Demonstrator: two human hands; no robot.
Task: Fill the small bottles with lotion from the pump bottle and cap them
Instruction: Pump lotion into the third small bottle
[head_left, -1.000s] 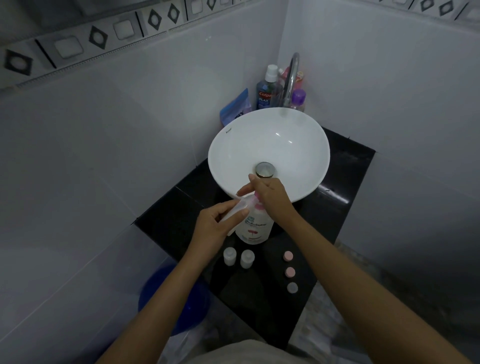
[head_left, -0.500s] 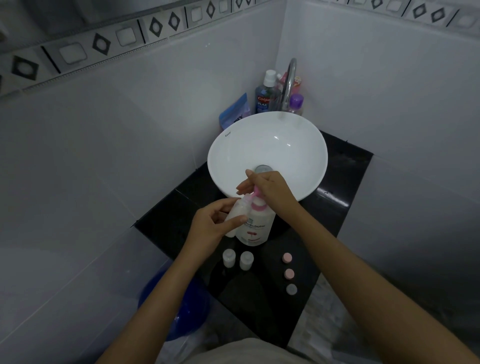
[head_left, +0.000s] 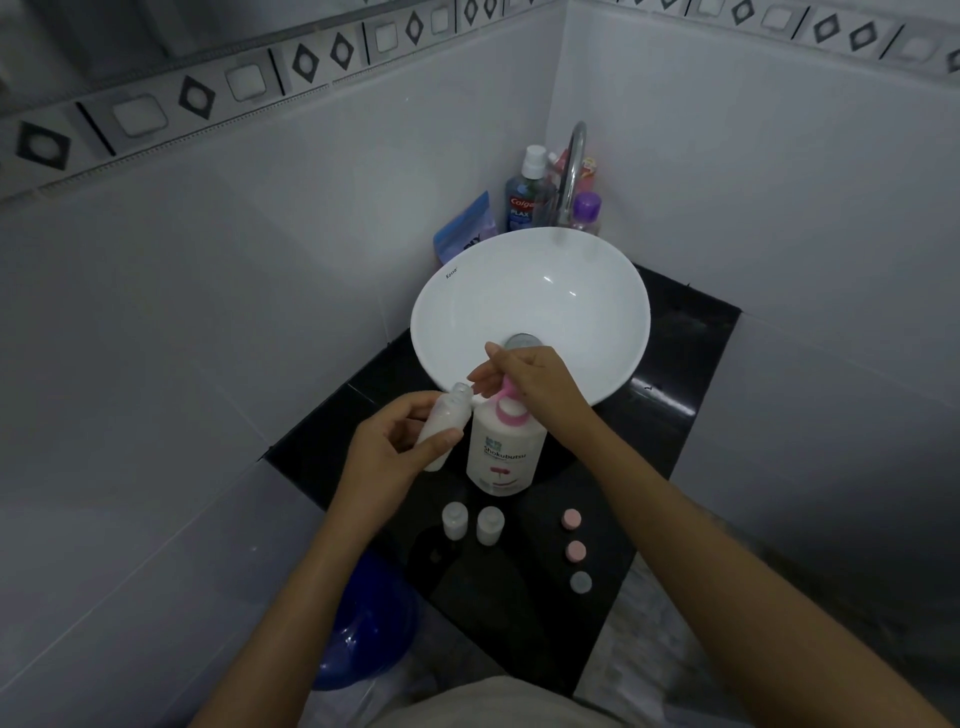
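Left fingers (head_left: 415, 444) around small bottle (head_left: 441, 426)

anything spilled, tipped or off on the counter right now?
Nothing stands out. The pump bottle stands upright on the black counter; the left hand tilts an open small bottle toward its spout, and the right hand rests on the pump. Two small bottles stand upright, and three caps sit in a row. No lotion visible on the counter.
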